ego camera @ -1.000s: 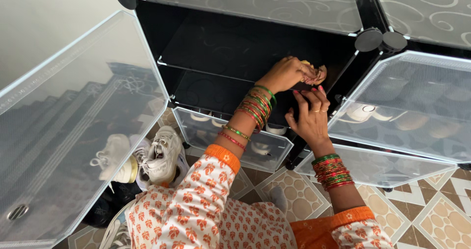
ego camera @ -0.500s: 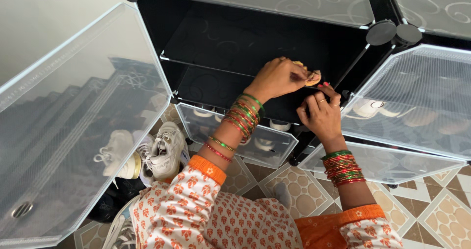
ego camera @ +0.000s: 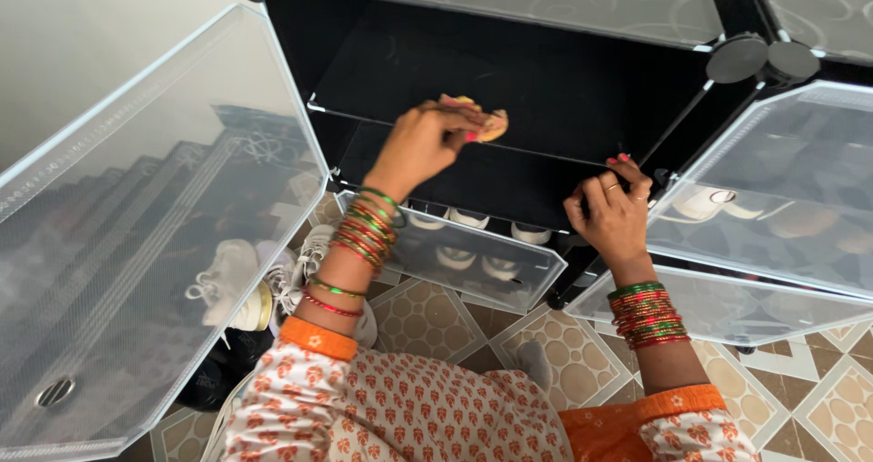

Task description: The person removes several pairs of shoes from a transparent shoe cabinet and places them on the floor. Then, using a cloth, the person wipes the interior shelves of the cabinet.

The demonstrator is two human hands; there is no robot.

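While left hand [ego camera: 423, 144] bunches a cloth [ego camera: 491, 124] on the shelf [ego camera: 546, 89], fingers closed; soft, light, best gripped wadded. Right hand [ego camera: 614, 216] curled over shelf edge.

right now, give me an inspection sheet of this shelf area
surface: black shelf panel of the open cube cabinet, bare
job's things: small tan cloth pressed on the shelf's back edge
clutter: white sneakers on the patterned floor tiles
hands: left hand grips the cloth; right hand holds the shelf's front edge
cables: nothing seen
surroundings: translucent white door swung open at left, closed cubes with shoes at right
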